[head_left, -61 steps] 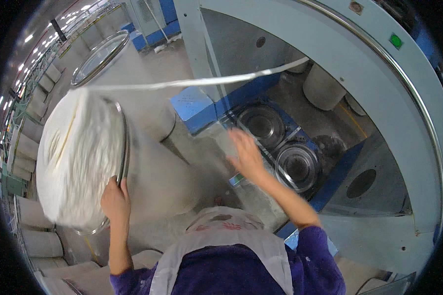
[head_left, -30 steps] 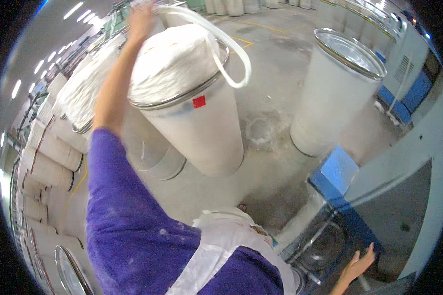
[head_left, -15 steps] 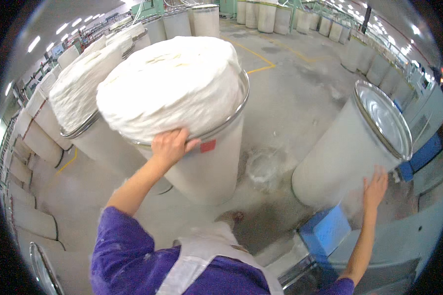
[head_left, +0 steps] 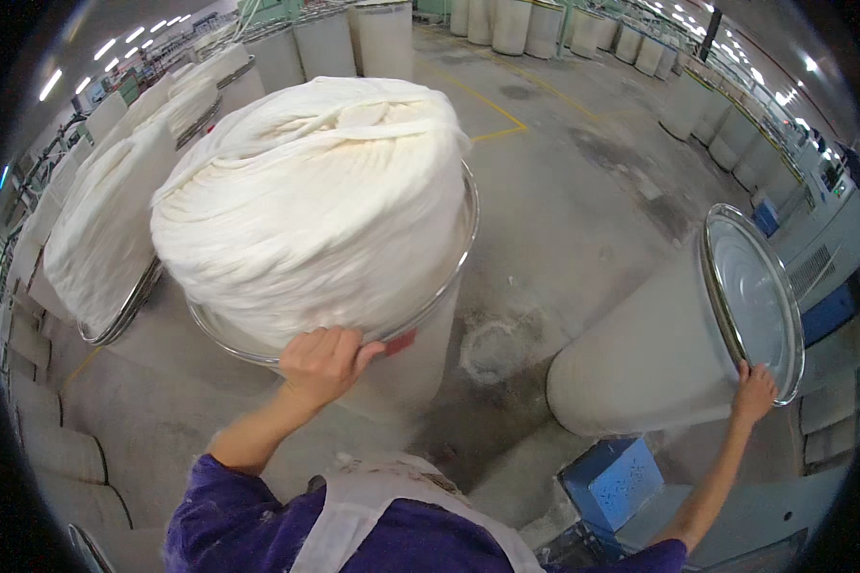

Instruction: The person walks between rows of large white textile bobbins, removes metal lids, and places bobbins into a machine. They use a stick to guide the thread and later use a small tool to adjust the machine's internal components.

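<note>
My left hand is closed over the near metal rim of a tall off-white sliver can, its thumb pointing right toward a red patch. Coils of thick white fibre sliver heap high above that can's rim. On the right, my right hand has its fingers hooked over the near rim of a second sliver can, which leans in the view. No sliver shows in this one; a pale round plate lies just inside its metal rim. Between the two cans is bare grey floor.
More sliver-filled cans stand close on the left. A blue box is by my right forearm, beside a grey machine. Rows of cans line the far right and back. Yellow lines mark the floor.
My right hand has reached the right can's rim and closed on it. The left can's rim and heaped sliver have come nearer to me, my left hand still on the rim.
</note>
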`<action>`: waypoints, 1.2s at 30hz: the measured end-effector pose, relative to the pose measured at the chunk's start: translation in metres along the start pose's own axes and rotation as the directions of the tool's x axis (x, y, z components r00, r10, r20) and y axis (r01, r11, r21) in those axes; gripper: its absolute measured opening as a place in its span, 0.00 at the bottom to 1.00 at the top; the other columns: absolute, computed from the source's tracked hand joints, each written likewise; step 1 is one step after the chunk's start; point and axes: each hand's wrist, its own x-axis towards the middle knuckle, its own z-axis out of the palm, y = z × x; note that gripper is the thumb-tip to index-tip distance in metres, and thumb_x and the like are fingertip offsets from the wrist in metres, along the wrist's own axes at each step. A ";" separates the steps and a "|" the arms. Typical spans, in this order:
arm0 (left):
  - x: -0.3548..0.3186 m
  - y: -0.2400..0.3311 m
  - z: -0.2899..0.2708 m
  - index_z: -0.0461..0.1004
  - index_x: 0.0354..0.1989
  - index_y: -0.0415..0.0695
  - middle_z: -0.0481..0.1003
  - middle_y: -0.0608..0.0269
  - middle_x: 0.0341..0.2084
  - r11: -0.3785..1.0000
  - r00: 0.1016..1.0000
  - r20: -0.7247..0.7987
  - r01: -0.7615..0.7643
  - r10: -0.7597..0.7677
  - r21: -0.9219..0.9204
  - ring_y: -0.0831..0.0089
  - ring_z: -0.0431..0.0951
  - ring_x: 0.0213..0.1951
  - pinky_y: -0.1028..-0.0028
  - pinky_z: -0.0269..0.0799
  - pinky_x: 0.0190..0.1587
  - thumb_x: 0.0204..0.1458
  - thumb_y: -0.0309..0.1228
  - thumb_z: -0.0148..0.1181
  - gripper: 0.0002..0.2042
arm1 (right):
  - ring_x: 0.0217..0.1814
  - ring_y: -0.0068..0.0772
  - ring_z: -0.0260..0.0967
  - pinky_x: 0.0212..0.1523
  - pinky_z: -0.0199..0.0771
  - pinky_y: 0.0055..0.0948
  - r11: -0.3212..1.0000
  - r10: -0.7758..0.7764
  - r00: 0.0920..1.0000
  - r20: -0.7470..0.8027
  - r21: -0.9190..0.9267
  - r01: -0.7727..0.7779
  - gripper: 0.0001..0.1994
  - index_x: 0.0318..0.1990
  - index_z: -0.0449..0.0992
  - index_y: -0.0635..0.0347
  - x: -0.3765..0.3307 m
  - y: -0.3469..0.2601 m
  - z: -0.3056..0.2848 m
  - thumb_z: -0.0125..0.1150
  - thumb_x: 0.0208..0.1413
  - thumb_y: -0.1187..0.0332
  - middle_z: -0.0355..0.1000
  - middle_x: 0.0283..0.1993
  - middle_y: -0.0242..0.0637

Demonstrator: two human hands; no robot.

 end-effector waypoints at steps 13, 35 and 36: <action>0.012 0.017 0.019 0.61 0.52 0.42 0.64 0.52 0.52 0.731 0.982 -0.075 -0.180 0.174 -0.658 0.56 0.62 0.54 0.59 0.54 0.56 0.47 0.34 0.60 0.24 | 0.50 0.40 0.64 0.52 0.62 0.42 0.494 -0.091 0.853 -0.513 0.721 0.486 0.12 0.36 0.75 0.56 -0.100 -0.266 -0.155 0.56 0.41 0.68 0.69 0.43 0.41; 0.183 0.167 0.050 0.74 0.40 0.36 0.75 0.41 0.32 0.382 0.461 -0.095 -0.821 0.882 -0.424 0.47 0.75 0.33 0.58 0.71 0.36 0.46 0.39 0.60 0.18 | 0.60 0.47 0.59 0.53 0.64 0.43 -0.744 0.530 -0.335 -0.779 -0.617 0.258 0.28 0.52 0.64 0.53 -0.894 -0.201 -0.924 0.61 0.46 0.50 0.64 0.55 0.45; 0.162 0.166 0.022 0.74 0.40 0.37 0.75 0.42 0.31 0.314 0.437 -0.191 -0.833 0.879 -0.456 0.48 0.76 0.32 0.59 0.72 0.35 0.46 0.39 0.59 0.18 | 0.60 0.47 0.59 0.53 0.64 0.44 -0.752 0.509 -0.317 -0.800 -0.593 0.289 0.30 0.52 0.64 0.53 -0.902 -0.211 -0.944 0.63 0.44 0.50 0.64 0.56 0.46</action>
